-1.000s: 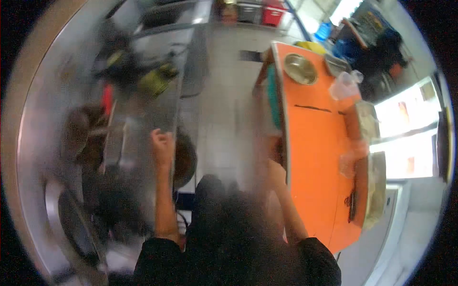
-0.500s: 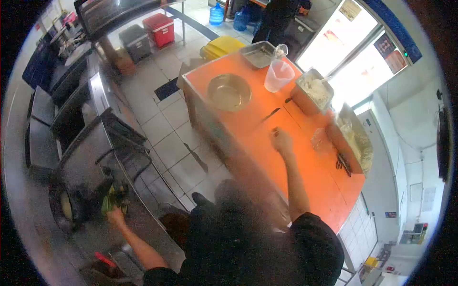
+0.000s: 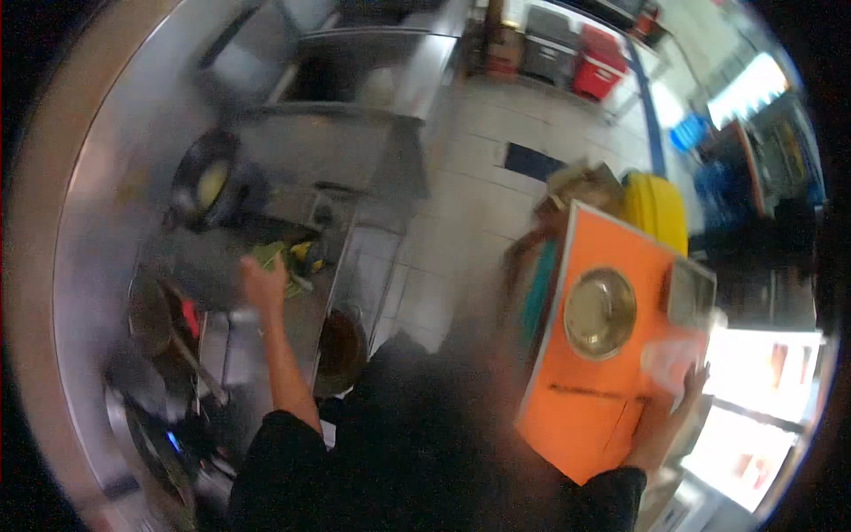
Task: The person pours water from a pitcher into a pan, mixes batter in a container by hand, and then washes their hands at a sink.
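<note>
On the steel counter at left, my left hand (image 3: 264,285) is closed around a crumpled green cloth (image 3: 273,256). A small yellow item (image 3: 307,254) lies right beside the cloth. A dark pan (image 3: 208,182) with something pale yellow in it sits beyond that hand. At the far right of the orange tabletop (image 3: 576,426), my right hand (image 3: 681,406) is stretched out, smeared by motion, next to a translucent plastic pitcher (image 3: 667,362). Its fingers overlap the pitcher's edge, and I cannot tell whether they grip it. A round metal bowl (image 3: 600,314) stands on the orange top.
A metal tray (image 3: 690,297) lies at the orange table's far corner. Behind it are a yellow bin (image 3: 654,213) and lit glass-door fridges (image 3: 762,372). A brown pot (image 3: 152,315) with a long handle stands left of my arm. Tiled floor (image 3: 443,257) runs between counter and table.
The view has swung toward the left counter. My right hand has gone from mid-table to the pitcher's side. My left hand stays on the green cloth.
</note>
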`<act>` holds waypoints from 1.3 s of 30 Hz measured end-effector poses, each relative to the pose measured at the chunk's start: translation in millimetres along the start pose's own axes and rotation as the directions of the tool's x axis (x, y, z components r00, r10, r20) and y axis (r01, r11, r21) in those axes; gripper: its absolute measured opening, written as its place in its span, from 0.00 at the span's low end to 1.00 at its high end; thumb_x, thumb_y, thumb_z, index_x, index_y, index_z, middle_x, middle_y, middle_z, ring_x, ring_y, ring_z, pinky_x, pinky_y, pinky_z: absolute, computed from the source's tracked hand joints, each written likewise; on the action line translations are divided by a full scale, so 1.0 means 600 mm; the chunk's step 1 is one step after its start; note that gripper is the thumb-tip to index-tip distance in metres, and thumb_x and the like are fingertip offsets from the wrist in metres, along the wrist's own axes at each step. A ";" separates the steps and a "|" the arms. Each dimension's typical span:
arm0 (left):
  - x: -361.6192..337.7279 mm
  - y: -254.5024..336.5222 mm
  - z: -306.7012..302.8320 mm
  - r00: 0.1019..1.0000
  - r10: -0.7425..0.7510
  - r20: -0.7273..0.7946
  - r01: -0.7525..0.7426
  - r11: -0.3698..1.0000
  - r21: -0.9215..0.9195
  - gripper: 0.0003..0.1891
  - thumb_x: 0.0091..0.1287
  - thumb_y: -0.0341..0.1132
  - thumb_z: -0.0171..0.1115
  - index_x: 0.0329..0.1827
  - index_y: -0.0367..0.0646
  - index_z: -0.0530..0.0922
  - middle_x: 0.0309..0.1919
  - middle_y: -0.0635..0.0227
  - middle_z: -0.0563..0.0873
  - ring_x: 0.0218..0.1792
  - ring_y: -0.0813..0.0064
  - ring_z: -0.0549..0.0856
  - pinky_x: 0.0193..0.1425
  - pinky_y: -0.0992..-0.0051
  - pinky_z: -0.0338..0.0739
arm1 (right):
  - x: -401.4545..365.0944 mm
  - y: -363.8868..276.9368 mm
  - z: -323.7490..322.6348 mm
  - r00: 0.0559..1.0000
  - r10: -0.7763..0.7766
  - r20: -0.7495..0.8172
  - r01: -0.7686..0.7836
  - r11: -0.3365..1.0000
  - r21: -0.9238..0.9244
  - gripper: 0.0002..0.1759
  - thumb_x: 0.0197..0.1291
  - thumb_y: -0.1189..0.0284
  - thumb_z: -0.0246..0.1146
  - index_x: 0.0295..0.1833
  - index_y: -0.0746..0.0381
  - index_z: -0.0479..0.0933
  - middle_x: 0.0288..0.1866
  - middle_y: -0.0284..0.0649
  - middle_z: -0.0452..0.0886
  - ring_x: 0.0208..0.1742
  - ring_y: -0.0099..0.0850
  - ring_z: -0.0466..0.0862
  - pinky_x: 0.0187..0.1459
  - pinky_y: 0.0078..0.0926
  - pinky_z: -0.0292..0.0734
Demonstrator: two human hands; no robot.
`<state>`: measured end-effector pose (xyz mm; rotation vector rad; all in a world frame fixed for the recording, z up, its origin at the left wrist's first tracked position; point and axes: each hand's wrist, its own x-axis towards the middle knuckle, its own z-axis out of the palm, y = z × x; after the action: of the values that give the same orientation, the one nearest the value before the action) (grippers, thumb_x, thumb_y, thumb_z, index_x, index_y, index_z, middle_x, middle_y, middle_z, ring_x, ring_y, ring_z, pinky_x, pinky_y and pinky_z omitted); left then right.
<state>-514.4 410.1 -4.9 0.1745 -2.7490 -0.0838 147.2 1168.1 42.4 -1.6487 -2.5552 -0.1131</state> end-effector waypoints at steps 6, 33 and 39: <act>0.016 0.185 0.054 0.904 0.004 0.428 0.108 0.965 -0.237 0.30 0.65 0.55 0.58 0.42 0.29 0.79 0.38 0.39 0.83 0.44 0.43 0.83 0.50 0.52 0.76 | 0.021 0.058 0.044 0.971 0.055 0.232 -0.089 0.986 0.141 0.23 0.48 0.61 0.73 0.45 0.65 0.77 0.40 0.41 0.81 0.30 0.33 0.77 0.32 0.34 0.74; 0.001 0.304 0.237 0.756 -0.455 0.469 0.562 0.085 -0.823 0.24 0.76 0.46 0.43 0.41 0.31 0.79 0.28 0.54 0.84 0.31 0.58 0.84 0.36 0.61 0.78 | -0.105 0.067 0.074 0.950 0.060 0.307 -0.144 0.955 0.261 0.25 0.49 0.69 0.72 0.52 0.65 0.73 0.39 0.39 0.79 0.24 0.30 0.72 0.24 0.28 0.69; -0.011 0.271 0.311 0.771 -0.239 0.590 0.530 -0.271 -0.803 0.25 0.77 0.48 0.42 0.45 0.31 0.76 0.36 0.55 0.81 0.38 0.61 0.80 0.40 0.61 0.76 | -0.134 0.060 0.070 0.949 0.041 0.314 -0.131 0.954 0.271 0.26 0.50 0.70 0.72 0.53 0.66 0.72 0.38 0.39 0.78 0.22 0.30 0.71 0.23 0.27 0.68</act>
<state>-596.7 578.7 -166.5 0.6406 -1.7044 -2.4312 210.9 1115.0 -9.0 -1.7717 -2.5393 0.5393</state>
